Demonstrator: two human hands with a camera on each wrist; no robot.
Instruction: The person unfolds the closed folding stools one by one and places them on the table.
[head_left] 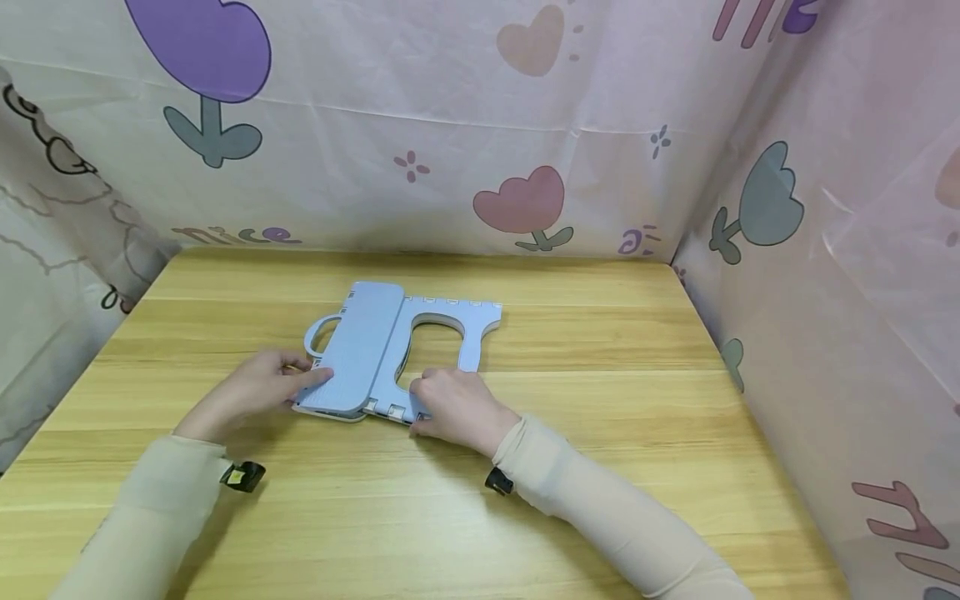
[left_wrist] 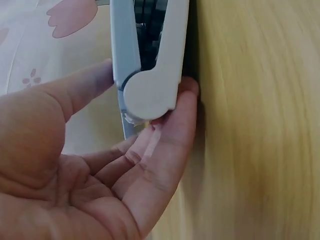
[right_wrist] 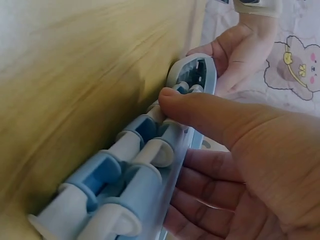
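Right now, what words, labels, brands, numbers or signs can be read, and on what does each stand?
"nice": back cloth, lower left.
Possibly "a": back cloth, lower right.
Cut-off letters, unreadable as words: back cloth's top right; right-hand cloth.
Yellow mark on black left-wrist device: too small to read.
On the blue folding panel: no readable text.

There is room on the wooden table (head_left: 615,375) right of the blue folding thing (head_left: 360,342), and in front, between the sleeves (head_left: 615,517). The left hand (head_left: 258,387) and right hand (head_left: 461,408) block its near corners. A cloth wall (head_left: 337,167) blocks the back. Its big hole (head_left: 438,352) looks open, though partly hidden.
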